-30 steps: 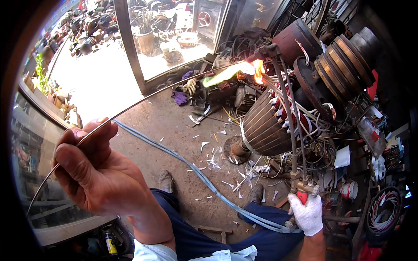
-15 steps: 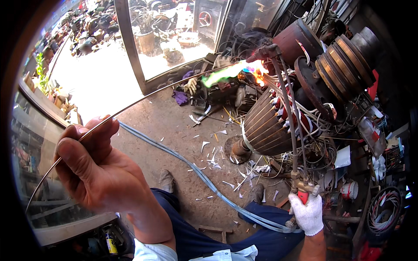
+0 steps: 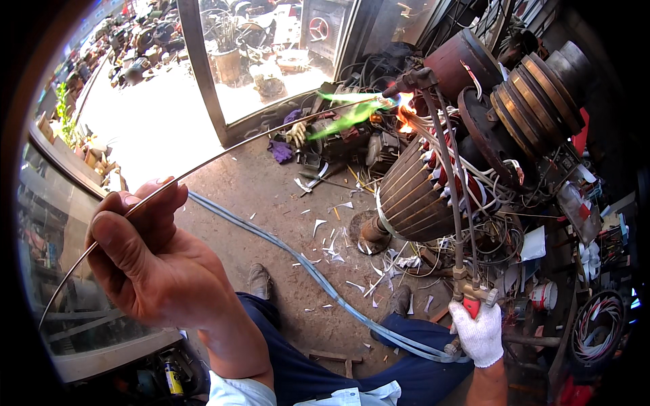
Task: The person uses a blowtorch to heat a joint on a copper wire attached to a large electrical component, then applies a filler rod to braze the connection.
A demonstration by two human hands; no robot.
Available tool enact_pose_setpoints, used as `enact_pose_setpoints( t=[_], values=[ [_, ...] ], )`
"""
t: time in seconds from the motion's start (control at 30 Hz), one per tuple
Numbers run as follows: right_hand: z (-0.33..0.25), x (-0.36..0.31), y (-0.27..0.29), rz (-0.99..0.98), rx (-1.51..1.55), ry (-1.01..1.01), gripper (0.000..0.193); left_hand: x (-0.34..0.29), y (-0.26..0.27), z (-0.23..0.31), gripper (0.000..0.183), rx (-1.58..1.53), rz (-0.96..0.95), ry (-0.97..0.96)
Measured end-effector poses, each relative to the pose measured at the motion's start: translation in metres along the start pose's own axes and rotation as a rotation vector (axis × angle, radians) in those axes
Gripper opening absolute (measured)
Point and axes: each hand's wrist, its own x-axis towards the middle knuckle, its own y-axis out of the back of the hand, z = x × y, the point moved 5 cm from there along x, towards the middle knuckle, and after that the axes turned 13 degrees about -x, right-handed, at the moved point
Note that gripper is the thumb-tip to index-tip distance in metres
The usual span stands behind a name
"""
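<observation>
My bare left hand (image 3: 159,264) pinches a long thin metal brazing rod (image 3: 237,143) between thumb and fingers. The rod's near end curves down past the hand; its far tip reaches into the flame. My right hand (image 3: 479,331), in a white knitted glove, is closed around the handle of a gas torch (image 3: 460,230) with a red grip and brass valves. At the torch's upper end, the nozzle throws a flame (image 3: 404,111), orange by the lead ends and green to the left. White-sleeved wire leads (image 3: 433,132) fan out from a ribbed motor rotor (image 3: 416,196) with copper-coloured slip rings (image 3: 538,101).
Twin pale blue hoses (image 3: 298,257) cross the concrete floor to my right thigh. White scraps lie around the rotor's shaft end (image 3: 372,233). Motor parts crowd beneath the flame. A glazed door frame (image 3: 203,68) stands ahead; a wire coil (image 3: 597,328) is at far right.
The flame has changed shape: its green part now splits into two streaks, and the bright orange part is smaller. The rod and both hands have hardly moved.
</observation>
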Motion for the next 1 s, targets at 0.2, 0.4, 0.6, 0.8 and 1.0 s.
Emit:
enact_pose_setpoints(
  t=[0.2,0.4,0.6,0.8,1.0],
  values=[
    [-0.003,-0.001,0.000,-0.003,0.000,-0.012,0.021,0.000,0.000,0.000,0.026,-0.010,-0.017,0.004],
    [-0.001,0.000,0.000,0.000,-0.004,-0.003,0.022,-0.001,0.000,0.000,0.026,0.001,-0.008,0.006],
    [0.000,0.000,0.000,-0.010,-0.002,-0.014,0.026,-0.001,-0.002,-0.002,0.026,-0.006,-0.016,0.013],
    [0.005,-0.001,0.000,0.015,0.057,-0.019,0.034,-0.002,-0.002,-0.002,0.025,-0.006,-0.030,0.028],
    [0.007,-0.001,0.001,0.024,0.030,-0.022,0.028,-0.004,-0.004,-0.003,0.024,0.024,-0.014,0.021]
  ],
)
